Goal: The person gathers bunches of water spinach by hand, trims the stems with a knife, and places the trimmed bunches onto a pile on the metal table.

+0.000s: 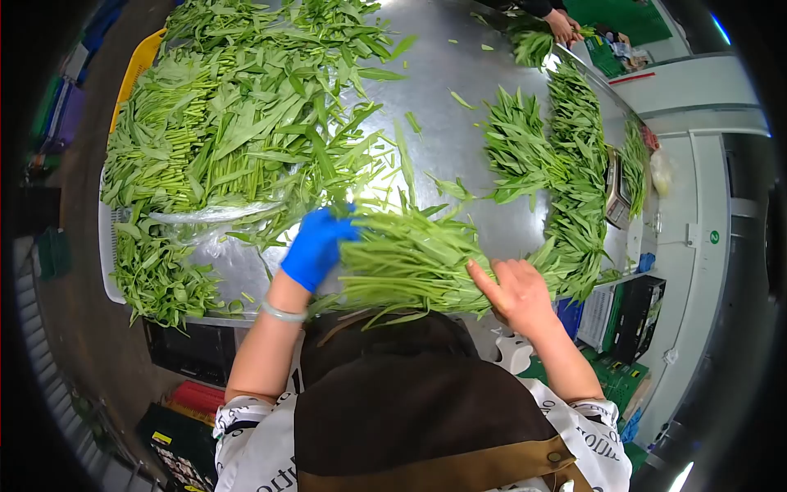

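A loose bunch of water spinach [414,258] lies across in front of my body, with its cut stem ends to the left and its leaves to the right. My right hand [516,295], bare, grips the bunch near its leafy end, with the thumb over the stems. In a blue glove, my left hand [318,246] is at the upper left of the stem ends. Its fingers look curled together, slightly smeared by motion, and whatever is between them is hidden. Trimmed pieces and loose leaves lie just beyond both hands on the metal table [443,74].
A large heap of water spinach [246,123] covers the table's left side, by a yellow crate [139,74] and clear plastic film [221,215]. Several sorted bunches [578,180] line the right edge, near a small box [616,189]. Another person's hand [563,27] holds greens at the far right.
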The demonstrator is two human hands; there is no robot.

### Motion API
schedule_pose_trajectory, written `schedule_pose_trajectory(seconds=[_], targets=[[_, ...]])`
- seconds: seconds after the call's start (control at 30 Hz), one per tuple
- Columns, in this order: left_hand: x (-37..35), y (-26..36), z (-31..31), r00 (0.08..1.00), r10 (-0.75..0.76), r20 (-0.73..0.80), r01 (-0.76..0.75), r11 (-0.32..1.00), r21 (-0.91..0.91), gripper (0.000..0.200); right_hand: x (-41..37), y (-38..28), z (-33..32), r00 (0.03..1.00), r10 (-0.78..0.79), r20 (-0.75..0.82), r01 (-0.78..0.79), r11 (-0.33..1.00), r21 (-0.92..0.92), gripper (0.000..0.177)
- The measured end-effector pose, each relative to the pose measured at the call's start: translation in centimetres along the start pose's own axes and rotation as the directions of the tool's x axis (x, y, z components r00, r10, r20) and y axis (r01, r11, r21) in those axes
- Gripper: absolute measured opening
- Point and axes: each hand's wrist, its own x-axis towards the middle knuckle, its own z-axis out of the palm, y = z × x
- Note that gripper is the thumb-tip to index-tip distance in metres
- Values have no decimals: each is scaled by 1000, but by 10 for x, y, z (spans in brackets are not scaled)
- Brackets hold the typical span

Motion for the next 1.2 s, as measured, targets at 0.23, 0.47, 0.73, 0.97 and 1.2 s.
schedule_pose_trajectory(seconds=[0.23, 0.47, 0.73, 0.97, 1.2], targets=[[-13, 43, -25, 913, 262, -313, -131, 915, 382, 29, -9, 4, -2, 998, 59, 1, -58, 989, -139, 64], [-17, 9, 58, 669, 461, 584, -656, -4, 755, 27, 11, -12, 0, 999, -17, 52, 25, 986, -163, 63], [-13, 30, -6, 956, 227, -186, -212, 972, 98, 26, -4, -8, 2, 1000, -7, 22, 10, 991, -136, 66], [-12, 5, -19, 993, -19, 120, 6, 994, 108, 54, -12, -3, 14, 982, 188, 25, -187, 936, 299, 86], [14, 12, -37, 997, 57, -48, -60, 996, -71, 36, -18, -1, 11, 897, 377, 231, -441, 712, 547, 87]])
